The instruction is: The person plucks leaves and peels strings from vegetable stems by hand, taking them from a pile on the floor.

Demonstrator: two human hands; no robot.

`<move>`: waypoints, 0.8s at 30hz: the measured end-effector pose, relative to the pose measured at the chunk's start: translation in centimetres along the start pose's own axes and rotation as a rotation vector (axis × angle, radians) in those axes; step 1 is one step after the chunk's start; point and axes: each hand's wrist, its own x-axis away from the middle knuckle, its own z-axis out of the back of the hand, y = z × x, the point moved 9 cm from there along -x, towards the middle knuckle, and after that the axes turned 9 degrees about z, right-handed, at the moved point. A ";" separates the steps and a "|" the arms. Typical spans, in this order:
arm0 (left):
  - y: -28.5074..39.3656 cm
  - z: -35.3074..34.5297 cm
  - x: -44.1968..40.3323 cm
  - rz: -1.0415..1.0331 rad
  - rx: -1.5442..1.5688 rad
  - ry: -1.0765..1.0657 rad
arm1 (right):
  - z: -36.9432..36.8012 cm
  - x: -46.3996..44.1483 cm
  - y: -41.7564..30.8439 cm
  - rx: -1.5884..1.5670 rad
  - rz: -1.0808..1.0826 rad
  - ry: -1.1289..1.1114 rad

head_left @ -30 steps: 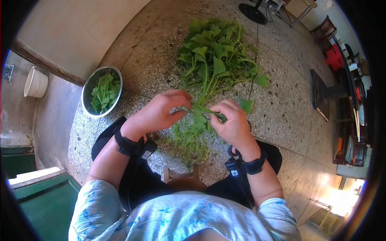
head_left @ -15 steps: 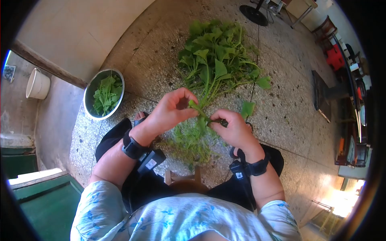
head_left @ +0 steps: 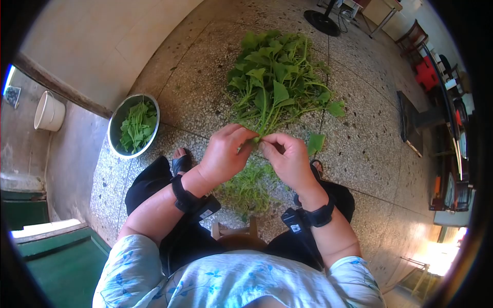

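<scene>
Both hands meet over the floor at the near edge of a big heap of leafy green vines (head_left: 282, 72). My left hand (head_left: 228, 151) is closed, its thumb and fingers pinching a green stem (head_left: 262, 132) that runs up toward the heap. Right beside it, my right hand (head_left: 286, 156) pinches the same stem close to its end. The fingertips nearly touch and hide the exact grip. Below the hands lies a loose pile of thin, pale green strands (head_left: 246, 190). A single leaf (head_left: 316, 143) rests on the floor right of my right hand.
A metal basin (head_left: 157, 117) holding picked greens stands on the speckled floor at left. Farther left is a white bucket (head_left: 50, 111). A round black stand base (head_left: 322, 22) sits at the top, and a wooden stool (head_left: 239, 238) is between my legs.
My hands have come together, the right one moving left and the left slightly lower, both on the stem. The dark piece by my right fingers is no longer visible.
</scene>
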 end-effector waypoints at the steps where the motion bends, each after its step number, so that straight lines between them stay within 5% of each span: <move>1: -1.4 -0.5 0.1 0.158 0.153 -0.053 | 0.4 -0.1 -0.3 0.071 0.030 0.021; 3: -2.8 -1.1 0.2 0.316 0.307 -0.107 | 1.0 -0.3 -0.5 0.143 0.060 0.042; 5: -4.3 -1.7 0.3 0.528 0.966 -0.173 | 1.9 -0.4 -3.5 0.485 0.415 0.093; 9: -4.1 -0.8 -0.5 0.434 1.087 -0.261 | 0.3 -0.3 -0.3 0.156 0.039 -0.216; 14: -3.2 -0.2 -0.4 0.366 0.840 -0.408 | 0.0 -0.2 -1.2 0.295 0.142 -0.242; 16: -1.6 1.1 -0.8 0.181 0.400 -0.319 | 0.4 -0.2 -1.4 0.374 0.165 -0.201; 24: 2.9 1.1 0.0 -0.147 0.038 -0.116 | 2.3 -0.2 -0.3 0.368 0.082 0.083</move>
